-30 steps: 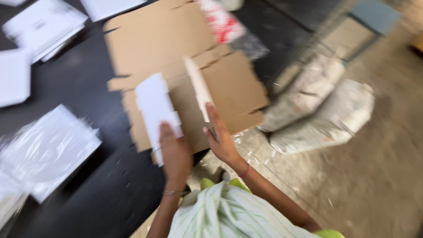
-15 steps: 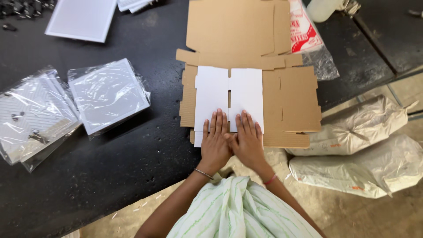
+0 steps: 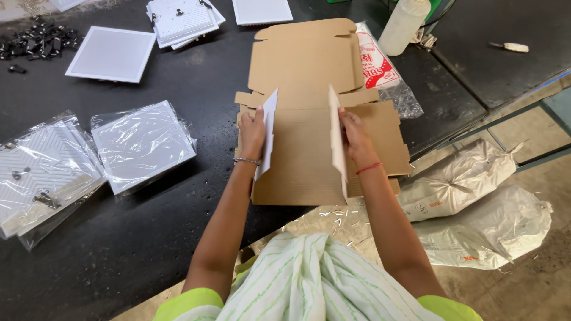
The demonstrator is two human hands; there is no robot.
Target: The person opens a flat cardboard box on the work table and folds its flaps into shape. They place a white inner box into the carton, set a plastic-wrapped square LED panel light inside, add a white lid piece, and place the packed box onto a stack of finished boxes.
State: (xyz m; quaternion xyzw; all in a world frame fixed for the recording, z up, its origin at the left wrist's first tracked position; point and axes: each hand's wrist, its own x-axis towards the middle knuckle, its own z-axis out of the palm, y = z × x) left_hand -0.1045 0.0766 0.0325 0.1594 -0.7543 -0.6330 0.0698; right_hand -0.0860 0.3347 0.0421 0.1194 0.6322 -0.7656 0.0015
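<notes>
The flat brown cardboard box blank [image 3: 309,119] lay on the black desk [image 3: 148,238] straight ahead of the person, reaching from the near edge up toward 12 o'clock. Half a second before, both hands had pressed flat, side by side, on two white flaps lying down on the board; now the flaps stood upright and the hands had parted. The left hand [image 3: 253,132] was closed around the left white flap [image 3: 266,139], fingers curled over its outer face, at about 11 o'clock. The right hand [image 3: 355,135] gripped the right white flap [image 3: 336,139] the same way, at about 1 o'clock, thumb side against the panel. Bare corrugated board showed between the two raised flaps, where white had covered it earlier.

At 9 o'clock lay white square panels in clear plastic bags [image 3: 141,142], one just beside the next. A bare white square panel [image 3: 112,53] sat at 10 o'clock, with small black parts [image 3: 33,43] beyond it. A white plastic bottle [image 3: 404,25] stood at 1 o'clock, near a red-and-white printed bag [image 3: 376,64] partly under the blank. Stuffed white sacks [image 3: 470,202] lay on the floor at 3 to 4 o'clock.
</notes>
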